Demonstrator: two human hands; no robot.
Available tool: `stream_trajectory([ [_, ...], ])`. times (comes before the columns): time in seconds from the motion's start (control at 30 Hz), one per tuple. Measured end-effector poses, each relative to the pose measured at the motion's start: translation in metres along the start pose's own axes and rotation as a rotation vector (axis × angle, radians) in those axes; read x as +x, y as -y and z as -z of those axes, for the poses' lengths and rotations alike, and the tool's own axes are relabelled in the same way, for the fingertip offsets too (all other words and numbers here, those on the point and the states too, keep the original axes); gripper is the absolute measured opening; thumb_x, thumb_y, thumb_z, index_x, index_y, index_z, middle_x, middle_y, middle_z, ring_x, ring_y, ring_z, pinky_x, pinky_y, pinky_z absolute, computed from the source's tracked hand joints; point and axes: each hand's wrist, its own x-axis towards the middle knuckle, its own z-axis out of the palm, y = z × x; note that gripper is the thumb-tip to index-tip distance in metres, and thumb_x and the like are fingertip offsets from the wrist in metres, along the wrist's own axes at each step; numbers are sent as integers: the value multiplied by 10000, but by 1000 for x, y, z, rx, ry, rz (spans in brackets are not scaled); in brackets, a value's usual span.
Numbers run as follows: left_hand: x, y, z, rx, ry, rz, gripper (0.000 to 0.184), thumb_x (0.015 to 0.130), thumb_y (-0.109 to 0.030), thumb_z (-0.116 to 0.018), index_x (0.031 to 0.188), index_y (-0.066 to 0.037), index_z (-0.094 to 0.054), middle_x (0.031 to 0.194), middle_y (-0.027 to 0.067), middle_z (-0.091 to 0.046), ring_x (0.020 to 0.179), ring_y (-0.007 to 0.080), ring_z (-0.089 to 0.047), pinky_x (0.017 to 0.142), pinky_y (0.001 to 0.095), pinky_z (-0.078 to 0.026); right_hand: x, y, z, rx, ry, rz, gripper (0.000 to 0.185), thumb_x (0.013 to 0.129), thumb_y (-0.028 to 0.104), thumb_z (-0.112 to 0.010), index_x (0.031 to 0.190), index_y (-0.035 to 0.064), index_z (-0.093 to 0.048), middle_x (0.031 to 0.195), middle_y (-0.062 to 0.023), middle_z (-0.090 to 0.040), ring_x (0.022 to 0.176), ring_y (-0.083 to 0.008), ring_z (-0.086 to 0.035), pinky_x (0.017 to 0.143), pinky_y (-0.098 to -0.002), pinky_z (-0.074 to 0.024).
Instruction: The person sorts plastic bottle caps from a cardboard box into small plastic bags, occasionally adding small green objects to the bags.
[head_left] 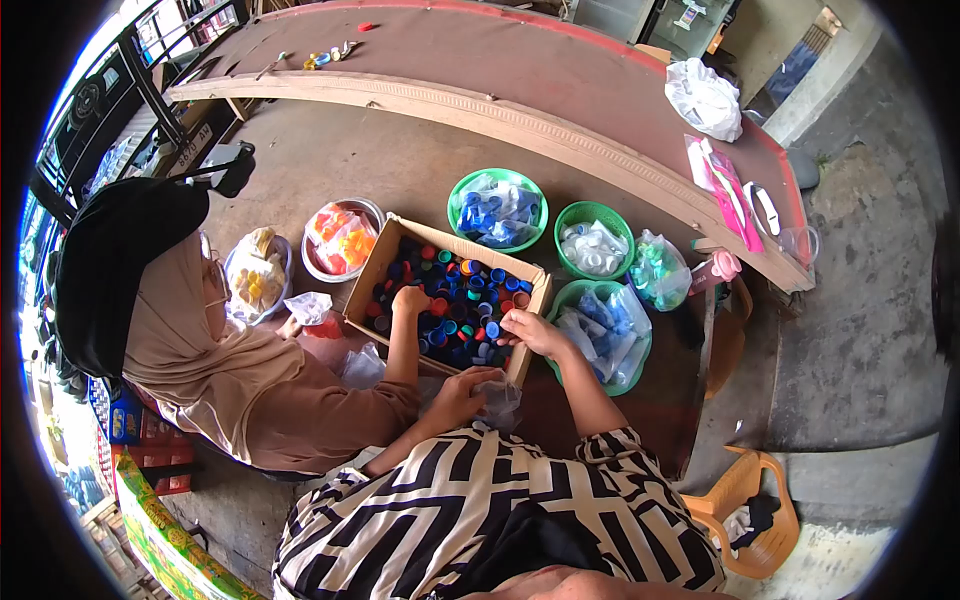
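A cardboard box [535, 300] holds many bottle caps [455, 300], blue, red, green and black. My right hand [535, 334] is at the box's right side, over the caps, its fingers bent together; what they hold, if anything, is too small to tell. Below the box's front edge, my left hand [457, 398] grips a clear plastic bag [498, 399]. A co-worker's hand [410, 301] reaches down into the caps from the left. The co-worker's other hand [290, 327] is by a small clear bag [322, 318] with red caps.
Around the box stand green basins [541, 225] with bagged caps, a metal bowl [306, 262] and a white basket [287, 290]. A co-worker [270, 410] sits at the left. Behind is a raised wooden edge [480, 108]; an orange chair [775, 545] stands lower right.
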Motion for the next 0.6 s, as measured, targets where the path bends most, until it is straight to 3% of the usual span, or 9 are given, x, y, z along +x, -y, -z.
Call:
stream_trajectory([
  [0.07, 4, -5, 2, -38, -22, 6, 496, 760, 79, -504, 1249, 13, -556, 1257, 123, -547, 715, 164, -671, 640, 267, -567, -11, 1, 2, 307, 21, 52, 228, 1003, 282, -475, 991, 64, -538, 988, -32, -629, 912, -131, -643, 809, -252, -477],
  [0.2, -5, -10, -5, -16, -27, 17, 463, 762, 79, -506, 1219, 34, -566, 1219, 123, -560, 711, 157, -672, 628, 267, -563, -48, -2, -9, 418, -5, 95, 216, 1007, 268, -466, 1005, 67, -548, 977, -28, -627, 932, -121, -629, 825, -254, -473],
  [0.33, -3, -5, -6, 20, -57, 46, 502, 766, 90, -485, 1260, 28, -546, 1290, 123, -514, 723, 161, -682, 647, 257, -573, -68, -5, -16, 433, -72, 120, 215, 1003, 257, -481, 990, 54, -553, 935, -2, -594, 891, -98, -619, 814, -241, -476],
  [0.5, -5, 5, -6, -68, -86, 31, 525, 764, 95, -470, 1283, 37, -521, 1320, 126, -482, 774, 166, -677, 657, 257, -578, -87, 7, -32, 128, -59, 259, 230, 988, 240, -513, 1021, 23, -582, 976, -3, -580, 923, -116, -542, 848, -258, -437],
  [0.53, -4, 3, -6, -63, -94, 48, 532, 761, 97, -465, 1288, 38, -516, 1323, 124, -477, 792, 167, -675, 659, 257, -578, -90, 12, -34, -91, -35, 366, 205, 957, 204, -552, 987, 8, -605, 994, -44, -581, 974, -157, -550, 866, -280, -435],
  [0.6, -6, 4, -7, -32, -105, 2, 533, 762, 96, -465, 1289, 38, -514, 1318, 125, -479, 788, 168, -675, 660, 257, -577, -95, 20, -43, -341, -97, 377, 162, 890, 157, -618, 917, 0, -648, 1004, -100, -586, 975, -215, -576, 862, -302, -447],
])
